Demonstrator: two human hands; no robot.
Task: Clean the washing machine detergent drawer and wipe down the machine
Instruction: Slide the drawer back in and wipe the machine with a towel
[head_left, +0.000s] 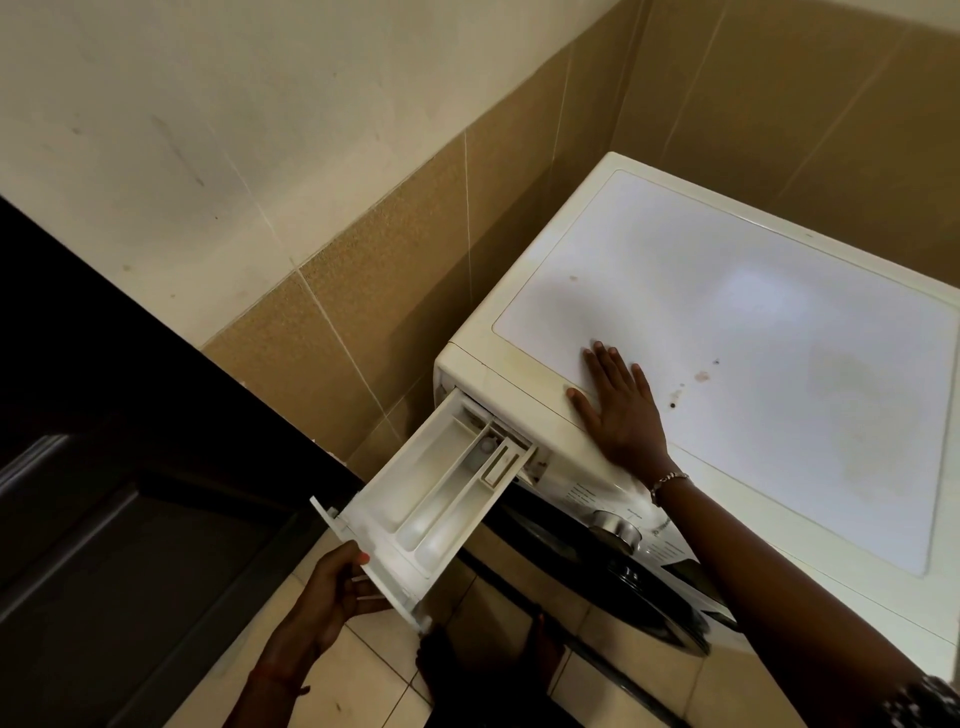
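- Detergent drawer (441, 499) is standing far out of the upper left corner of the washing machine (519, 374). Only its back end is sitting in the slot, and the rest is hanging over the floor (363, 675).
- It is looking like hard white plastic: a long shallow tray, divided by thin walls into narrow compartments, with a small insert at the back. Some dull residue is showing near that end.
- Left hand (332, 592) is gripping the front panel of the drawer, thumb on the upper edge and fingers curled below, probably so the pull is going straight along the rails.
- Right hand (621, 410) is lying flat with fingers spread on the front edge of the top panel (753, 338). I judge it is bracing the machine against the pull. A thin bracelet (670, 480) is sitting on this wrist.
- The top panel is smooth and glossy white inside a rounded cream rim. It is carrying a few brown spots that the wiping will need to remove.
- A round metal dial (615, 527) and a dark curved door (623, 582) are showing on the front.
- Matte beige and brown wall tiles (363, 312) are surrounding the machine.
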